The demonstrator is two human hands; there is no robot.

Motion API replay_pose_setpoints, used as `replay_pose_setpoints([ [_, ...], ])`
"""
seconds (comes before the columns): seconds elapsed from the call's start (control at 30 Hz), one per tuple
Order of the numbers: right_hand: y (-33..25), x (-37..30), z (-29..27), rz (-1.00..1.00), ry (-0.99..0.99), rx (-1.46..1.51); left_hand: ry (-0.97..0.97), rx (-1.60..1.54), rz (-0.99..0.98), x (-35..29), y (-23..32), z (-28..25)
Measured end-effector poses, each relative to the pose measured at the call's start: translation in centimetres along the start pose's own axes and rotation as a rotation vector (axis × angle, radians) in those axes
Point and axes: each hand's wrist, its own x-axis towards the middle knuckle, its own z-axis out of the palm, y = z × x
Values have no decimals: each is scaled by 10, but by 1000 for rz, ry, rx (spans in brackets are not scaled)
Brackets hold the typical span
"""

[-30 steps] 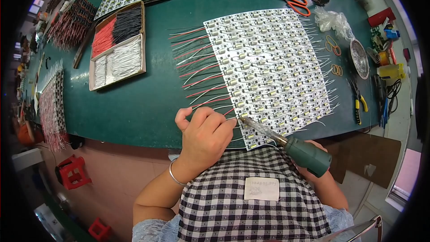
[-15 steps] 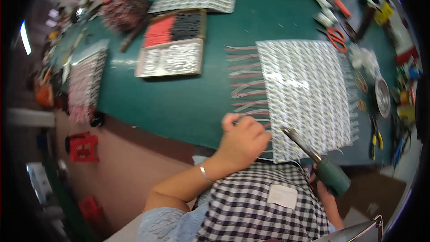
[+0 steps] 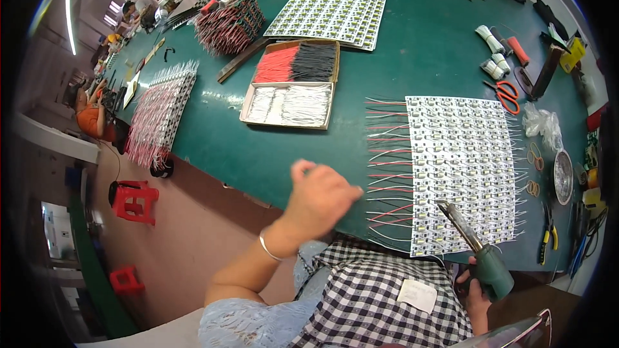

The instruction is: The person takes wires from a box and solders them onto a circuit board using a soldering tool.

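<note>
My right hand (image 3: 476, 291) grips a soldering iron (image 3: 492, 276) by its thick green handle. The metal tip lies over the lower part of a white circuit board panel (image 3: 463, 154); whether it touches cannot be made out. Red, white and black wires (image 3: 389, 177) stick out from the panel's left edge, and more pale wire ends show along its right edge. My left hand (image 3: 320, 198) hovers left of those wires, over the green table, open with its fingers loosely bent and apart. Nothing shows in it. A silver bangle circles that wrist.
Beyond my left hand lies a box (image 3: 288, 85) of red, black and white wires. Another stack of panels (image 3: 330, 13) lies behind it. To the right are orange-handled scissors (image 3: 507, 98), a round metal dish (image 3: 563, 177) and yellow-black pliers (image 3: 549, 237). Red stools (image 3: 134, 201) stand left below.
My left hand has moved left, away from the panel's wires. The soldering iron still points at the panel's lower part. The whole view has shifted and become sharper.
</note>
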Motion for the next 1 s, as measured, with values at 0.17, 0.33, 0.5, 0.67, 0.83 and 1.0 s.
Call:
replay_pose_setpoints([
  [0.17, 4, 2, 0, -35, -27, 12, 199, 152, -86, 58, -92, -11],
  [0.33, 6, -5, -1, -109, 11, 61, 311, 397, -225, 103, -177, -14],
  [0.5, 5, -10, -1, -86, -23, 22, 95, 502, -445, 110, -231, -14],
  [0.67, 3, -5, 2, -96, -28, 70, 34, 476, -377, 116, -239, -14],
  [0.83, 4, -1, 5, -141, -23, 74, 53, 395, -276, 109, -243, -20],
  [1.0, 7, -2, 5, -185, -37, -116, 209, 267, -257, 100, -258, -16],
])
